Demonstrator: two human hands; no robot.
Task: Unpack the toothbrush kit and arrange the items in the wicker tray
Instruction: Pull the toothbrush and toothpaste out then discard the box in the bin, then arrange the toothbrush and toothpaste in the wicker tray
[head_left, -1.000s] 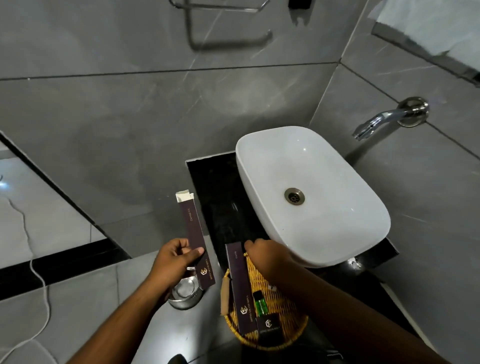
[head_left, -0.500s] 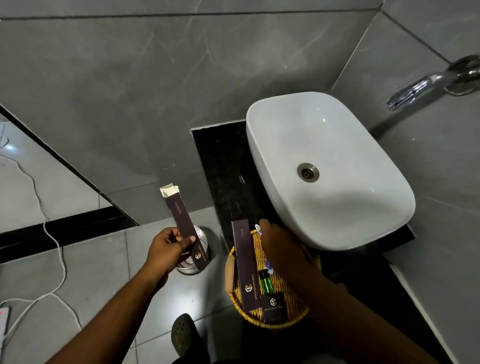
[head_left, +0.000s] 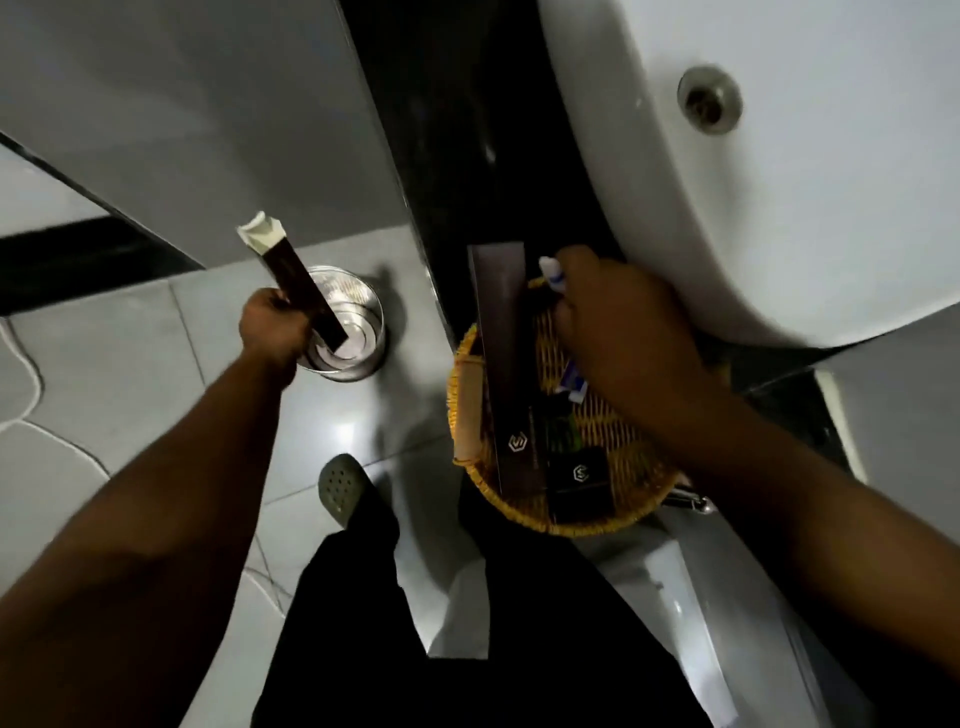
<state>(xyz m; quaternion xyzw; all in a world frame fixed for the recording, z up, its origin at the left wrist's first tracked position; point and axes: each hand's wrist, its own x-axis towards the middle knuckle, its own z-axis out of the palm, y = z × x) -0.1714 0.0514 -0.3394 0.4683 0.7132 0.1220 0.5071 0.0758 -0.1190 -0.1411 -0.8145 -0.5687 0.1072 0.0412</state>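
Observation:
My left hand (head_left: 272, 330) grips a long dark brown toothbrush kit box (head_left: 301, 291) with its pale end flap open, held over a steel bin. My right hand (head_left: 623, 338) rests inside the round wicker tray (head_left: 467, 415) on the black counter, fingers closed on a small white and blue tube (head_left: 553, 275). Another long dark box (head_left: 506, 374) leans in the tray's left side. A green item (head_left: 561, 434) and a small black box (head_left: 579, 491) lie at the tray's near end.
A steel bin (head_left: 358, 322) stands on the grey floor tiles below my left hand. The white basin (head_left: 779, 197) overhangs the black counter (head_left: 441, 130) just right of the tray. My sandal (head_left: 340, 486) and dark trousers fill the lower middle. A white cable (head_left: 31, 384) lies at left.
The view has tilted down and closer. My left hand has lowered the open box toward the steel bin. My right hand has stayed in the tray, with the tube now showing at its fingertips.

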